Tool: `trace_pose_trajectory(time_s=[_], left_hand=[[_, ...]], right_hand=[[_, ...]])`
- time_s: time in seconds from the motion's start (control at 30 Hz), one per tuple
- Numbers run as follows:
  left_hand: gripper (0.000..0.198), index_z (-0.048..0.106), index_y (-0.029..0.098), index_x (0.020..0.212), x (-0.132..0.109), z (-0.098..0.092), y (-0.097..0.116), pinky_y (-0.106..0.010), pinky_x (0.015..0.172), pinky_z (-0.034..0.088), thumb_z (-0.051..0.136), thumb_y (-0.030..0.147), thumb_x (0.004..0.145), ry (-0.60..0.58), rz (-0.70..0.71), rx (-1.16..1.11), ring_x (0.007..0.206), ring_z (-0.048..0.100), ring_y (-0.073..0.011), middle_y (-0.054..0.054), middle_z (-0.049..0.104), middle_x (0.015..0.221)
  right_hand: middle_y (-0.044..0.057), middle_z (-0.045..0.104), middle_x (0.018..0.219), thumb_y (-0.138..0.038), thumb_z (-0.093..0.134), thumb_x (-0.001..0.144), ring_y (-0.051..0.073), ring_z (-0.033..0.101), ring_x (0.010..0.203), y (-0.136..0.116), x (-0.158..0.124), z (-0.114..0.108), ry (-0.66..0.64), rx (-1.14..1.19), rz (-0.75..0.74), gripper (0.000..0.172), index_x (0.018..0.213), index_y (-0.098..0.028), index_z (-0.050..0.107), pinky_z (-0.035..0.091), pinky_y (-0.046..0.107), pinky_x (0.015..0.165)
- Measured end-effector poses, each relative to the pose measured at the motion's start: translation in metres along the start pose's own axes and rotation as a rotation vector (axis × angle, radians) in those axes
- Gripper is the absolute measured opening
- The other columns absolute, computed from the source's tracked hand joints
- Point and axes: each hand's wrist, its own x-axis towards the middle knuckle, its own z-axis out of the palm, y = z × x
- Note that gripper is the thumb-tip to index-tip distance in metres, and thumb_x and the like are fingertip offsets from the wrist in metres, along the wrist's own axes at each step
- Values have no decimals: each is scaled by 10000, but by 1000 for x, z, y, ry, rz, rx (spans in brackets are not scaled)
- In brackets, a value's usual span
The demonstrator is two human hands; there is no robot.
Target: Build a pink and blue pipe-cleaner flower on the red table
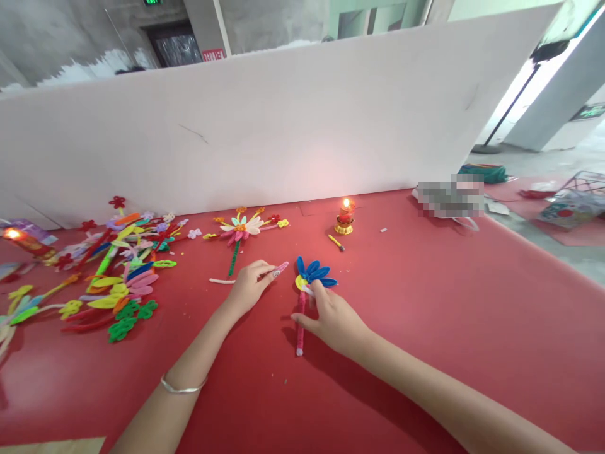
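My left hand (255, 287) is pinched around a small pink pipe-cleaner petal (283, 266), just left of a flower. That pipe-cleaner flower (320, 273) has several blue looped petals, a yellow centre (299, 283) and a thick pink stem (300, 340). My right hand (335, 315) grips it from the right, with fingers at its centre and the thumb across the stem. Something white shows at those fingertips, too small to make out. A pale pipe-cleaner strip (221, 281) lies beside my left hand.
A finished-looking pink and white flower (240, 230) with a green stem lies behind. Many coloured pipe-cleaner pieces (123, 287) are heaped left. A lit candle (345, 217) stands behind the blue flower near a lighter-like yellow stick (336, 242); another burns (28, 243) far left. A white board (265, 132) closes the back.
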Motion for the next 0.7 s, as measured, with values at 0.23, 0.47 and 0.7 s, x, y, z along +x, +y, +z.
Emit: trace_pose_trajectory(time_s=[0.23,0.47,0.7], left_hand=[[232,660,201,963,-4,0,7,-219,640,419,460,295,893,34,149,203,722,561,-109,-20,604,840],[232,653,182,912,-9,6,21,-237,552,350,428,235,910,129,532,721,658,509,-128,-32,564,716],[211,612,165,965,-8,15,23,-269,553,340,407,187,916,89,686,812,670,492,-147,-43,542,714]], right_hand=[[38,532,823,-129,486,639,153,478,719,13,-1,-4,-79,-112,-10,240,812,-207,339,230,233,533],[-12,482,697,-92,444,640,121,427,602,47,12,-35,-104,-101,86,224,764,-216,305,211,233,521],[-12,467,674,-116,434,633,117,382,566,55,16,-36,-54,-135,31,201,709,-218,278,216,229,504]])
